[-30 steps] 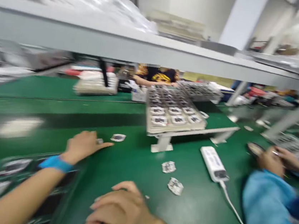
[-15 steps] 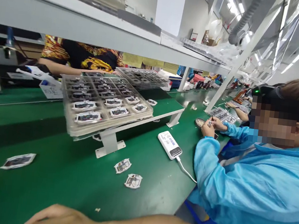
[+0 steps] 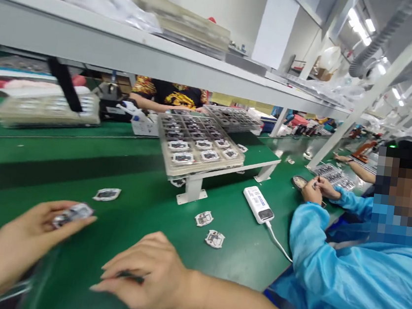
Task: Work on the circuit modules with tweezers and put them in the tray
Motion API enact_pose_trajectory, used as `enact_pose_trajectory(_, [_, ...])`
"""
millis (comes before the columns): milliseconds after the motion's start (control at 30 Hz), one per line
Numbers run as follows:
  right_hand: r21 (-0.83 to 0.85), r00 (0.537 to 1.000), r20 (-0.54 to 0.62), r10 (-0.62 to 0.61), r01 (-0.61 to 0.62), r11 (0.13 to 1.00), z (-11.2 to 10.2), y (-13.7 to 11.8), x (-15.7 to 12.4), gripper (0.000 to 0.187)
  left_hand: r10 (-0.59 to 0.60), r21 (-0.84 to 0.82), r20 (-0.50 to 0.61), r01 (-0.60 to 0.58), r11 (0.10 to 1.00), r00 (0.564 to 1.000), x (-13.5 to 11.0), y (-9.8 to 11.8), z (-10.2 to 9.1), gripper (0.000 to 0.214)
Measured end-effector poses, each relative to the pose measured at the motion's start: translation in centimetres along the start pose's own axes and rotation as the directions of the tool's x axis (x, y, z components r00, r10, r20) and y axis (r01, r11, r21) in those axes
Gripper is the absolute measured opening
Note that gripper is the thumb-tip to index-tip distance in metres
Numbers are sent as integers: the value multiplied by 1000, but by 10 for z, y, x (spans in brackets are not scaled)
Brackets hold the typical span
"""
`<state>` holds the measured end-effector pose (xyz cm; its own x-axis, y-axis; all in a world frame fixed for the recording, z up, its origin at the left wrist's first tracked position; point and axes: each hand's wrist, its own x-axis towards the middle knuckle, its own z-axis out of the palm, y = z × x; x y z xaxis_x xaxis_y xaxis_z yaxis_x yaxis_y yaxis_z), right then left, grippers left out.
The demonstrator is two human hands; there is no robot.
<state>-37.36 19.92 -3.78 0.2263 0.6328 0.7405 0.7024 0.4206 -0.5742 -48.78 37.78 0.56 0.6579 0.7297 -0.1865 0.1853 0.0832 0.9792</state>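
My left hand (image 3: 21, 240) pinches a small white-edged circuit part (image 3: 73, 213) between thumb and fingers, just above the green bench (image 3: 140, 211). My right hand (image 3: 145, 276) rests palm down near the front edge, fingers curled over a thin dark object that I cannot make out. A loose circuit part (image 3: 107, 194) lies beyond my left hand. Two other loose parts (image 3: 203, 218) (image 3: 214, 239) lie to the right of my right hand. A stack of trays (image 3: 199, 146) filled with the same parts stands on a raised white stand.
A white power bank (image 3: 259, 204) with a cable lies right of the stand. A co-worker in a blue coat (image 3: 348, 280) works close at my right. Another person's arm (image 3: 159, 103) shows behind the trays. An overhead shelf (image 3: 128, 51) spans the bench. More tray stacks (image 3: 47, 109) sit far left.
The view swung right, then back left. My left hand, earlier flat by a loose part, now holds a part lifted off the bench. My right hand stays low at the front.
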Motion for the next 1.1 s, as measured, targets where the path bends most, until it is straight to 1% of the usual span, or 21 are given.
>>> enact_pose_trajectory(33, [75, 997, -70, 14, -9, 997, -3, -4, -1, 27, -2, 39, -156, 8, 999, 988, -11, -9, 1, 40])
enact_pose_trajectory(67, [148, 991, -125, 40, -21, 989, -5, -8, -1, 24, -12, 68, -174, 24, 997, 985, -24, -17, 4, 46])
enact_pose_trajectory(100, [214, 983, -160, 86, -50, 976, -8, -12, -1, 19, -19, 53, -126, 26, 998, 992, -38, -23, 10, 47])
enact_pose_trajectory(167, [329, 954, -187, 235, -164, 930, -12, -16, -2, 11, -9, 1, -71, 9, 1000, 997, -63, -31, 23, 44])
enact_pose_trajectory(233, [433, 913, -159, 374, -276, 858, -13, -15, -3, 9, -49, -47, 0, 49, 998, 999, -81, -35, 35, 47])
enact_pose_trajectory(300, [532, 871, -97, 482, -364, 765, -11, -10, -5, 10, -83, -95, 31, 85, 992, 996, -91, -37, 42, 48])
enact_pose_trajectory(367, [603, 833, -21, 552, -431, 672, -7, -5, -8, 14, -100, -139, 62, 108, 984, 993, -96, -39, 45, 49])
enact_pose_trajectory(433, [625, 810, 38, 585, -476, 619, -4, -2, -10, 19, -119, -158, 93, 133, 978, 989, -99, -42, 45, 47])
enact_pose_trajectory(500, [605, 809, 67, 584, -498, 621, -2, -1, -12, 20, -145, -169, 101, 160, 972, 984, -100, -44, 45, 45])
enact_pose_trajectory(600, [543, 845, 63, 531, -475, 692, -2, -4, -14, 18, -170, -192, 112, 189, 963, 979, -101, -43, 47, 44])
enact_pose_trajectory(667, [502, 865, 53, 498, -455, 736, -2, -6, -15, 18, -157, -192, 139, 182, 964, 978, -103, -42, 49, 42])
enact_pose_trajectory(767, [469, 878, 57, 476, -444, 763, -1, -8, -16, 17, -136, -189, 156, 165, 968, 978, -105, -41, 51, 36])
enact_pose_trajectory(867, [474, 898, 14, 440, -394, 788, -1, -10, -14, 16, -168, -271, 127, 197, 942, 978, -106, -43, 51, 40])
enact_pose_trajectory(967, [461, 915, -37, 401, -340, 820, -3, -13, -11, 17, -217, -389, 118, 246, 888, 969, -103, -44, 51, 42])
enact_pose_trajectory(1033, [459, 918, -35, 395, -336, 822, -4, -13, -10, 17, -243, -438, 133, 277, 855, 961, -100, -44, 51, 39])
enact_pose_trajectory(1100, [484, 909, -22, 415, -354, 800, -4, -12, -9, 16, -256, -471, 161, 302, 829, 953, -98, -44, 50, 37])
